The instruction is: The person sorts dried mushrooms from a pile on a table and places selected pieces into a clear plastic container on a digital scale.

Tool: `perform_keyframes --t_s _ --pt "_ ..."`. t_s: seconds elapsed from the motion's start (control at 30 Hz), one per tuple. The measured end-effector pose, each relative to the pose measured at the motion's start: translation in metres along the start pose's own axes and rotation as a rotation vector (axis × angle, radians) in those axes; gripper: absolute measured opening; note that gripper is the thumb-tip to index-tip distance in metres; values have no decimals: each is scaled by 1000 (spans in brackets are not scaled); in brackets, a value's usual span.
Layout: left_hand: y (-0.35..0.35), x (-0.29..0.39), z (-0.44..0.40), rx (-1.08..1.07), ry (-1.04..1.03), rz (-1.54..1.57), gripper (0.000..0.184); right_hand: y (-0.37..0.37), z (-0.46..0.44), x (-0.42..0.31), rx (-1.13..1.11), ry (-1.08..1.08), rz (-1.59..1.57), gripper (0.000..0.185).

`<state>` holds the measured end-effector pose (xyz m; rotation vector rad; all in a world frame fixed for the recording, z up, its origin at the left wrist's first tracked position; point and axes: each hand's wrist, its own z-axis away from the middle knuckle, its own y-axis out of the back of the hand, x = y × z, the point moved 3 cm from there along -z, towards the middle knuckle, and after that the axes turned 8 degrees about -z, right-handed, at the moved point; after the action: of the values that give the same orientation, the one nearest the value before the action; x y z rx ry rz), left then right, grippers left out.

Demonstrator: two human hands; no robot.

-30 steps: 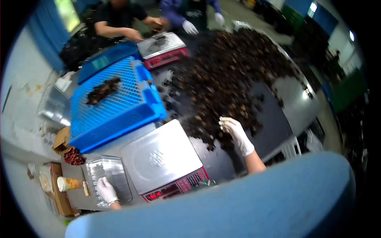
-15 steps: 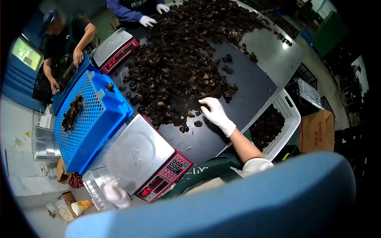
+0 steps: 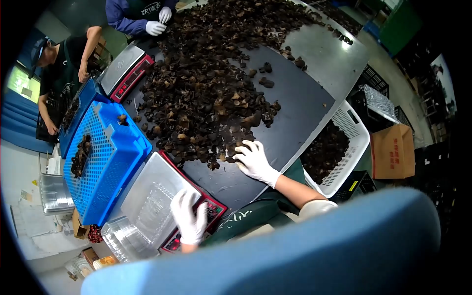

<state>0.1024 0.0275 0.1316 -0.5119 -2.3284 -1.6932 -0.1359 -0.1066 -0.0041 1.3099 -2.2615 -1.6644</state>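
Note:
My left hand (image 3: pixel 189 216), in a white glove, is over the right part of a red and silver scale (image 3: pixel 169 173), thumb apart from the fingers, nothing visible in it. A clear plastic tray (image 3: pixel 156 209) lies on the scale's pan beside the fingertips. The gloved right hand (image 3: pixel 255 163) has its fingers spread at the near edge of a large pile of dark brown, mushroom-like pieces (image 3: pixel 196 103). Its fingertips touch or nearly touch the pieces; no piece is clearly gripped.
Blue crates (image 3: pixel 103 157) stand left of the scale, with dark pieces on top. Clear trays (image 3: pixel 128 241) are at the lower left. Beyond are a second scale (image 3: pixel 120 69) and two co-workers. A white basket (image 3: pixel 351 147) and a cardboard box (image 3: pixel 392 152) are at the right.
My left hand has moved right and up from the stacked trays to the scale, and a clear tray now lies there. The right hand remains at the pile's edge. The view has shifted.

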Motion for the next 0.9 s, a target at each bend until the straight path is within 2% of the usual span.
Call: perform_keyframes --t_s 0.07,0.1,0.13,0.2,0.23,0.3,0.33,0.37,0.4,0.47,0.53,0.6,0.67,0.83,0.9 --pt "-45 21 -28 -130 -14 75 63 17 1 8 109 -85 20 33" --pt "-70 23 -38 -163 -7 7 72 25 -4 14 176 -128 34 37" --pt "-93 22 -49 -197 -1 -62 82 29 -7 25 121 -212 18 54" --pt "-128 19 -80 -399 218 -170 99 35 -23 38 124 -329 50 73" --pt "-141 18 -95 -451 292 -217 103 29 -27 47 51 -374 42 83" --pt "-168 12 -112 -533 374 -301 108 14 -28 48 -37 -289 35 77" --pt "-174 18 -116 -574 375 -321 103 5 -23 44 -82 -215 10 75" --pt "-186 16 -108 -556 284 -303 100 -3 -16 40 -147 -128 -26 68" --pt "-199 14 -94 -537 192 -284 97 0 -9 30 -117 -21 -50 61" --pt "-199 25 -67 -348 1 -257 86 5 13 23 -128 24 -166 54" --pt "-188 33 -42 -287 -67 -154 82 19 31 20 -107 76 -200 49" --pt "-180 33 -23 -287 -41 -55 79 30 40 23 -81 59 -225 49" --pt "-172 32 -6 -317 6 -4 85 41 40 32 -65 -79 -246 49" --pt "-165 32 8 -327 107 177 90 56 19 51 168 -177 -161 39" --pt "-161 32 10 -364 147 263 93 51 11 53 98 -154 -262 33"
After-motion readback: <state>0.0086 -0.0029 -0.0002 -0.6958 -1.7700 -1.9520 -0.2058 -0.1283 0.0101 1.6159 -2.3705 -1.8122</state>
